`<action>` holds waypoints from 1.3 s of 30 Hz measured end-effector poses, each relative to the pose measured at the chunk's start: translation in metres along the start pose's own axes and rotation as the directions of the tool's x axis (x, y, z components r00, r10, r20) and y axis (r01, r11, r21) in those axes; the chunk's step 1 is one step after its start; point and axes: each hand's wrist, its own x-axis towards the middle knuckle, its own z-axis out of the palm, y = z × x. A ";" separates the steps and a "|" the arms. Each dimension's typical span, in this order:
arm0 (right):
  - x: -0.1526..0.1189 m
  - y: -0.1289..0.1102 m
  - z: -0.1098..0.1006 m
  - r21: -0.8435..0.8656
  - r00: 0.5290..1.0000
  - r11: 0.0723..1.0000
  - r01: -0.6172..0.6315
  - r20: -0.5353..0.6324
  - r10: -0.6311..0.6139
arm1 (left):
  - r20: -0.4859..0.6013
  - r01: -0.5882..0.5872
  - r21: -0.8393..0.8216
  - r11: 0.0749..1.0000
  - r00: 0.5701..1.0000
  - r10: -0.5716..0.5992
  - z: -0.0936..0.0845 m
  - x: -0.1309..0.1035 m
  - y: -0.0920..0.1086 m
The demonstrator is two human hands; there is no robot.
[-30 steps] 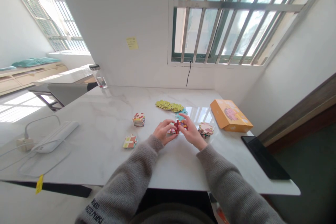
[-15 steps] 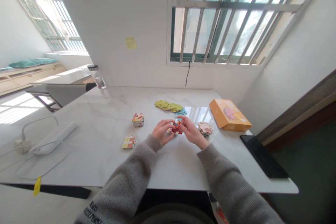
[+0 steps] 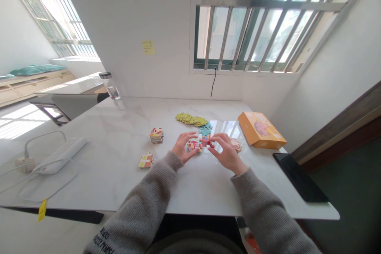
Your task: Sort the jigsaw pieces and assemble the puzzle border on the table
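Observation:
My left hand is curled round the left side of a jigsaw puzzle piece with a red barn picture, thumb below and fingers above. My right hand pinches a red and purple puzzle piece between thumb and fingers, just right of the barn piece. Whether the two pieces touch is too small to tell. Light blue puzzle pieces lie just beyond my hands, beside a spread row of yellow-green pieces. A pile of pale pieces is partly hidden behind my right hand.
Two stacks of pieces stand on the left, a taller one and a lower one. An orange box and a black tablet lie on the right. A white power strip with cables and a bottle are further left.
My right hand has moved right and turned, drawing the red and purple piece off the barn piece, which now shows more. My left hand stays nearly in place, its fingers a little wider.

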 end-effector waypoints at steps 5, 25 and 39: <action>-0.029 0.034 -0.038 -0.160 0.986 0.974 -0.159 -0.069 0.150 | 0.093 0.140 0.264 0.954 0.981 -0.170 0.006 -0.006 -0.016; -0.048 0.036 -0.035 -0.338 0.972 0.934 -0.117 -0.234 0.037 | 0.160 0.174 0.302 0.937 0.960 -0.230 -0.001 -0.001 -0.014; 0.031 -0.021 0.034 0.420 0.953 0.865 -0.276 0.006 0.302 | -0.181 -0.022 0.274 0.962 0.981 0.074 0.001 -0.001 0.007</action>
